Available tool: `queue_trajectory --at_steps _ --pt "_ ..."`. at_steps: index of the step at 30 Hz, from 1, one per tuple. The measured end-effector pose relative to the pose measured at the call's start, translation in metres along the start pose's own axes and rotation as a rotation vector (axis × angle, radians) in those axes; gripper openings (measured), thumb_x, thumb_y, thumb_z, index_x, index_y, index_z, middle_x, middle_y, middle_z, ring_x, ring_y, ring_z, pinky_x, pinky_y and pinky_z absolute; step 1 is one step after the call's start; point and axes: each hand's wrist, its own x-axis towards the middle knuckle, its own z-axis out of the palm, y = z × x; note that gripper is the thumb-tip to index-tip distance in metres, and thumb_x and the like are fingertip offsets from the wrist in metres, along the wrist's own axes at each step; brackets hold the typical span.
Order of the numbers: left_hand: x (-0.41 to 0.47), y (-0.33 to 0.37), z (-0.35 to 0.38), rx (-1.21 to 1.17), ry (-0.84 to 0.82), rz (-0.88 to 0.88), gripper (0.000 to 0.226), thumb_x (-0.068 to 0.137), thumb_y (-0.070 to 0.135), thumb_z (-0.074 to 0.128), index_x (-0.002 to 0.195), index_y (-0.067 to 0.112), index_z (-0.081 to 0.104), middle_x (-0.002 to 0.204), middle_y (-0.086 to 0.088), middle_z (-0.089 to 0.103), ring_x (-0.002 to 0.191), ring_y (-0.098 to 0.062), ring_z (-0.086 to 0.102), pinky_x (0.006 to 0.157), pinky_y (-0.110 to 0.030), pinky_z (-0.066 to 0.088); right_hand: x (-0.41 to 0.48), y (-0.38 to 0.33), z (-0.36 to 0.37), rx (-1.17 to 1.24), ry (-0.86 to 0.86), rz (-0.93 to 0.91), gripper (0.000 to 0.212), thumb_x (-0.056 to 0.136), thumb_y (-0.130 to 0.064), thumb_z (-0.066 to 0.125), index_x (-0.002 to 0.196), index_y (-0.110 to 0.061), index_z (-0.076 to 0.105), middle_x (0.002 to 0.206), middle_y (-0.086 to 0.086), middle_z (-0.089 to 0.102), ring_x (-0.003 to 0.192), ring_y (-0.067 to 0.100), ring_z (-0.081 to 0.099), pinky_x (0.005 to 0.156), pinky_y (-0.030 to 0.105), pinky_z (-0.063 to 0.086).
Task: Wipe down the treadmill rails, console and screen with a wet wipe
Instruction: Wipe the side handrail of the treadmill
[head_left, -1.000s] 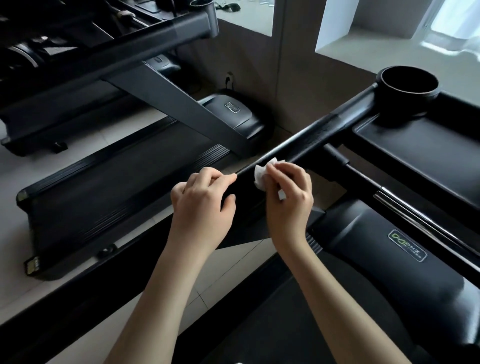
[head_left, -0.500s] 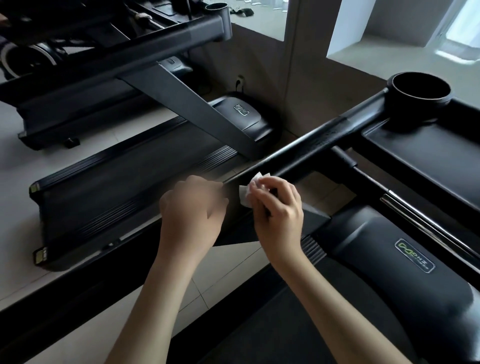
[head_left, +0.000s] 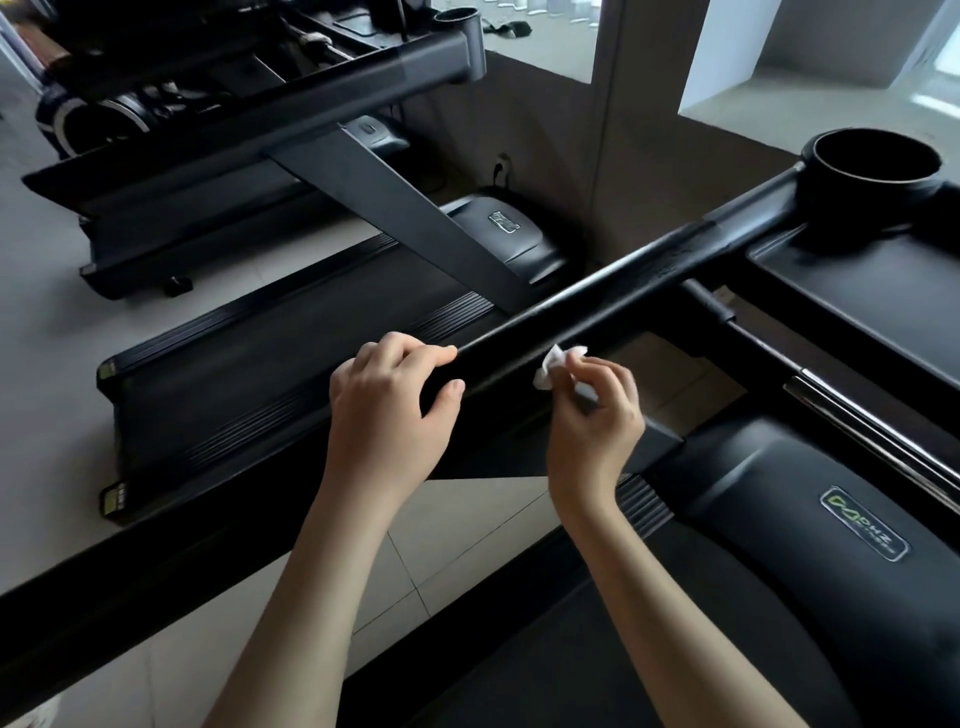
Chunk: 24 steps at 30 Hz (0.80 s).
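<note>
A black treadmill rail (head_left: 613, 291) runs diagonally from the lower left up to a round cup holder (head_left: 878, 161) at the console tray (head_left: 857, 291). My left hand (head_left: 395, 410) grips the rail, fingers curled over its top and thumb on its near side. Just right of it, my right hand (head_left: 592, 415) pinches a small crumpled white wet wipe (head_left: 553, 366) against the rail's near side. The console screen is out of view.
A second treadmill (head_left: 291, 358) lies parallel on the left, its slanted upright (head_left: 395, 208) crossing behind my rail. More gym machines stand beyond it. Pale floor tiles (head_left: 467, 525) show between the decks. This treadmill's motor cover with a green logo (head_left: 862, 525) sits at lower right.
Both hands have slid back down the rail toward me, the right hand dragging the wipe along it. The camera has tilted, shifting the scene right and down.
</note>
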Motion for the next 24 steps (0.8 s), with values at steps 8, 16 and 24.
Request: queue_trajectory --at_steps 8,16,24 --pt "0.0 -0.002 -0.001 0.002 -0.006 0.041 0.041 0.082 0.038 0.047 0.106 0.016 0.072 0.098 -0.001 0.063 0.088 -0.025 0.059 0.086 -0.042 0.04 -0.01 0.009 0.007 0.191 0.056 0.235 0.024 0.082 0.005 0.073 0.081 -0.019 0.07 0.089 -0.006 0.067 0.087 0.001 0.064 0.078 0.013 0.047" --pt "-0.001 -0.003 -0.001 0.008 -0.009 0.052 0.041 0.082 0.035 0.047 0.107 0.014 0.071 0.098 -0.003 0.063 0.089 -0.028 0.059 0.086 -0.045 0.042 -0.022 0.004 0.01 0.18 0.042 0.143 0.012 0.081 0.005 0.073 0.088 -0.005 0.073 0.09 0.002 0.067 0.085 0.0 0.063 0.077 0.011 0.046" --pt "-0.002 -0.002 -0.001 0.001 -0.002 0.058 0.041 0.082 0.034 0.047 0.107 0.014 0.071 0.098 -0.003 0.062 0.088 -0.027 0.058 0.086 -0.043 0.041 -0.018 0.004 0.009 0.057 0.019 -0.185 0.009 0.082 0.005 0.072 0.088 -0.003 0.075 0.096 -0.005 0.061 0.089 0.005 0.061 0.073 0.026 0.051"
